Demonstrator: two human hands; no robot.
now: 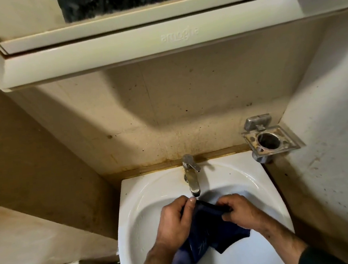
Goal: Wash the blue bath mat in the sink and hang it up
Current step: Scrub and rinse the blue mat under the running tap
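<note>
- The blue bath mat [207, 232] hangs in the white basin [134, 217], its top edge stretched just under the tap spout [195, 190], the rest drooping in dark, wet-looking folds towards the front rim.
- Left hand [174, 222] pinches the top edge, thumb and fingers curled round the cloth; right hand [236, 210] clamps the same edge a little apart from it.
- It looks soft and limp, no stiffness at all; soaked, it will likely be heavier than it seems and drip freely.
- Best hold, I'd say, is along that hem where both hands sit now; gripping the middle would only bunch it up.
- Fabric reads as thin and smooth, with a faint pale mark on a lower fold.
- The basin is glossy ceramic, rounded, probably slippery when wet.
- The tap is dull metal with a lever handle; I cannot tell whether water runs.
- To the right, a tarnished metal tumbler holder [269, 142] on the speckled wall; above, a cream cabinet [140, 50].
</note>
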